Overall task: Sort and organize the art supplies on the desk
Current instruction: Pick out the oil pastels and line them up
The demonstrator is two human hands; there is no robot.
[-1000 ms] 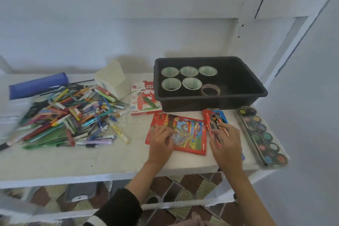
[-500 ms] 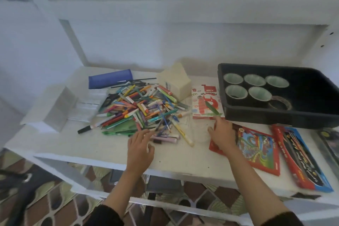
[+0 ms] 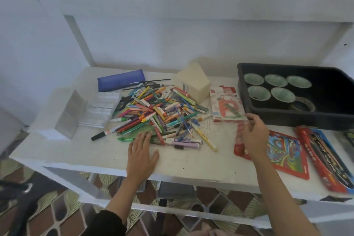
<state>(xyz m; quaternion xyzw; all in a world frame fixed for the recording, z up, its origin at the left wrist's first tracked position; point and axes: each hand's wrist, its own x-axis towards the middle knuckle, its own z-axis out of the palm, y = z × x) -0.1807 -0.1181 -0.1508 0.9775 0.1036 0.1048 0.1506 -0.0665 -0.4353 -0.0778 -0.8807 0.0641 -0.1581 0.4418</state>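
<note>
A heap of coloured pens, markers and crayons (image 3: 162,113) lies in the middle of the white desk (image 3: 191,163). My left hand (image 3: 142,155) rests flat on the desk, its straight fingertips touching the heap's front edge by a green pen (image 3: 125,139). My right hand (image 3: 254,134) hovers over a red pencil packet (image 3: 285,153). Its loosely bent fingertips reach the lower right corner of a white and red oil pastel box (image 3: 225,104); blur hides whether they pinch it. A red and blue pencil box (image 3: 325,161) lies further right.
A black tub (image 3: 329,113) at the back right holds several green cups (image 3: 258,93) and a tape roll (image 3: 303,104). Behind the heap are a blue pencil case (image 3: 120,80) and a cream box (image 3: 193,82). A clear plastic organiser (image 3: 90,110) stands at the left.
My view swung left from the packets to the pen heap. My left hand went from the red packet to the heap's front edge. My right hand went from the pencil box towards the pastel box.
</note>
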